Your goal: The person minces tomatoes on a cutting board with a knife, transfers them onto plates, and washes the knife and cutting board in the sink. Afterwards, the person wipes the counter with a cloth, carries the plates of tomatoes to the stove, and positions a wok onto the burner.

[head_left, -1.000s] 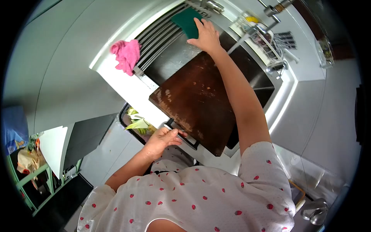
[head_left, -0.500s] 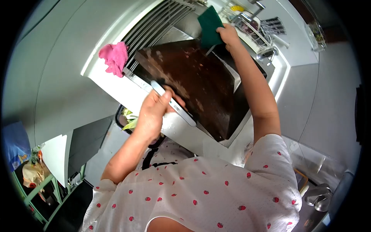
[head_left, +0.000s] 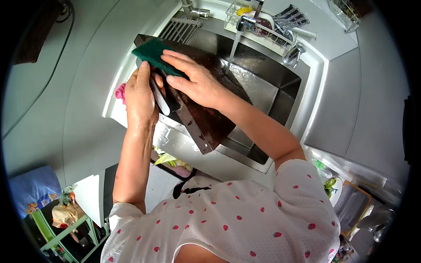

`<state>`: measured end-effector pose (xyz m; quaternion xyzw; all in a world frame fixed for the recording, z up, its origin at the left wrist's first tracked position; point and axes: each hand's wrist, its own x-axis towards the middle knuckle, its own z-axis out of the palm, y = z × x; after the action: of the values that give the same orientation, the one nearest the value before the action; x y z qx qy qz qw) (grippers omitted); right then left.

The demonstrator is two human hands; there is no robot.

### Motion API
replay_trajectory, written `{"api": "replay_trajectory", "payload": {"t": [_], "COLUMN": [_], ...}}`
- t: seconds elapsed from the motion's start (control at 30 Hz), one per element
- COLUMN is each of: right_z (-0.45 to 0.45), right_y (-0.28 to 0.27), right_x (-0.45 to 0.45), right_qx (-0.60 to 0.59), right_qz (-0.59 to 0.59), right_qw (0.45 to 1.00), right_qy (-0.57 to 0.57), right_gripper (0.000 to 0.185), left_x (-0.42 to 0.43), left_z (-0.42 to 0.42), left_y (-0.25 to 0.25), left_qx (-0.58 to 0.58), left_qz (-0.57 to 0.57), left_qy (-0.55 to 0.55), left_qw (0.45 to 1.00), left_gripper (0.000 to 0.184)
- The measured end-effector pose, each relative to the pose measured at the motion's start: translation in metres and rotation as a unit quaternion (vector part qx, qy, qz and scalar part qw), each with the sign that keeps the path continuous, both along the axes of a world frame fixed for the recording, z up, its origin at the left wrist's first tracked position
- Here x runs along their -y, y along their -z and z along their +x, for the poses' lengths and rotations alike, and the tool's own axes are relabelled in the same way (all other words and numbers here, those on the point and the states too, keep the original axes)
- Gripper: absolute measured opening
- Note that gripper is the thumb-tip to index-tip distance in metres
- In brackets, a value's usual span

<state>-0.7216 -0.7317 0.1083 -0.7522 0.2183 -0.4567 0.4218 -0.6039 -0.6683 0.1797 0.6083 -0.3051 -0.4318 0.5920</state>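
Observation:
A thick dark-brown cutting board point(head_left: 201, 116) lies tilted across the sink, its surface wet. My left hand point(head_left: 139, 103) is closed round the pale metal handle point(head_left: 163, 104) on the board's near left edge. A green scouring pad point(head_left: 152, 53) is pressed on the board's upper left corner under the fingers of my right hand point(head_left: 199, 85). The thumb of my left hand is right beside the pad. Parts of the handle are hidden behind my left fingers.
Water runs from the faucet point(head_left: 245, 23) into the steel sink point(head_left: 287, 96). Behind stands a white rack point(head_left: 232, 24) with a yellow scrubber. A pink cloth point(head_left: 120, 93) lies on the left rim. Leafy scraps point(head_left: 165, 158) sit in a bin below the counter's front edge.
My right hand has brought the scouring pad from above the sink's far side onto the board's upper left corner. The board has shifted left and turned; running water now shows.

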Motion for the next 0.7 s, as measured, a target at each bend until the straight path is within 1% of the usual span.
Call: {"api": "replay_trajectory", "payload": {"t": [0.03, 0.07, 0.1, 0.13, 0.17, 0.2, 0.23, 0.27, 0.3, 0.33, 0.37, 0.47, 0.5, 0.53, 0.57, 0.6, 0.63, 0.7], "right_z": [0.003, 0.002, 0.002, -0.01, -0.02, -0.038, -0.054, -0.062, -0.065, -0.067, -0.062, -0.045, -0.043, -0.033, -0.024, -0.018, 0.001, 0.017], "right_y": [0.006, 0.022, 0.055, 0.092, 0.162, 0.222, 0.218, 0.216, 0.205, 0.193, 0.174, 0.175, 0.14, 0.112, 0.068, 0.031, 0.041, 0.051], "right_x": [0.004, 0.016, 0.032, 0.051, 0.074, 0.097, 0.106, 0.116, 0.122, 0.128, 0.135, 0.151, 0.132, 0.114, 0.088, 0.064, 0.054, 0.054], "right_qx": [0.028, -0.018, -0.041, -0.099, -0.121, -0.149, -0.242, -0.205, -0.18, -0.055, 0.074, 0.101, 0.037, -0.077, -0.167, -0.192, -0.084, 0.016], "right_qz": [0.053, 0.067, 0.094, 0.147, 0.174, 0.308, 0.319, 0.371, 0.337, 0.442, 0.531, 0.43, 0.407, 0.311, 0.233, 0.189, 0.102, 0.04], "right_qw": [0.997, 0.997, 0.995, 0.983, 0.97, 0.931, 0.896, 0.881, 0.897, 0.864, 0.809, 0.879, 0.907, 0.939, 0.95, 0.959, 0.988, 0.999], "right_qy": [-0.043, -0.035, 0.005, 0.048, 0.117, 0.127, 0.194, 0.208, 0.221, 0.235, 0.242, 0.177, 0.099, 0.122, 0.128, 0.081, 0.076, 0.034], "right_gripper": [0.043, 0.046, 0.045, 0.043, 0.039, 0.033, 0.027, 0.024, 0.024, 0.024, 0.024, 0.021, 0.022, 0.025, 0.028, 0.033, 0.036, 0.036], "left_x": [0.002, 0.004, 0.003, 0.001, 0.001, 0.001, 0.003, 0.004, 0.005, 0.006, 0.007, 0.006, 0.006, 0.006, 0.006, 0.006, 0.005, 0.006], "left_z": [-0.001, 0.002, 0.002, 0.003, 0.004, 0.005, 0.006, 0.004, 0.001, -0.001, -0.001, 0.001, 0.003, 0.003, 0.003, 0.003, 0.003, 0.003], "left_y": [-0.001, 0.005, 0.005, 0.005, 0.004, 0.004, 0.003, 0.0, -0.002, -0.003, -0.003, -0.003, -0.003, -0.002, -0.002, -0.002, -0.002, 0.0], "left_qx": [0.016, 0.036, 0.034, 0.032, 0.029, 0.038, 0.041, 0.042, 0.04, 0.042, 0.037, 0.034, 0.036, 0.037, 0.035, 0.032, 0.03, 0.038], "left_qz": [0.005, 0.001, 0.007, 0.01, 0.009, 0.009, 0.007, 0.009, 0.012, 0.015, 0.012, 0.012, 0.016, 0.02, 0.018, 0.015, 0.013, 0.007], "left_qy": [-0.006, -0.014, -0.012, -0.011, -0.011, -0.007, -0.003, 0.003, 0.008, 0.0, 0.004, 0.009, 0.006, 0.005, 0.003, -0.001, -0.004, -0.001], "left_qw": [1.0, 0.999, 0.999, 0.999, 0.999, 0.999, 0.999, 0.999, 0.999, 0.999, 0.999, 0.999, 0.999, 0.999, 0.999, 0.999, 0.999, 0.999], "left_gripper": [0.029, 0.03, 0.03, 0.03, 0.03, 0.03, 0.03, 0.03, 0.03, 0.029, 0.029, 0.029, 0.029, 0.029, 0.03, 0.03, 0.03, 0.03]}}
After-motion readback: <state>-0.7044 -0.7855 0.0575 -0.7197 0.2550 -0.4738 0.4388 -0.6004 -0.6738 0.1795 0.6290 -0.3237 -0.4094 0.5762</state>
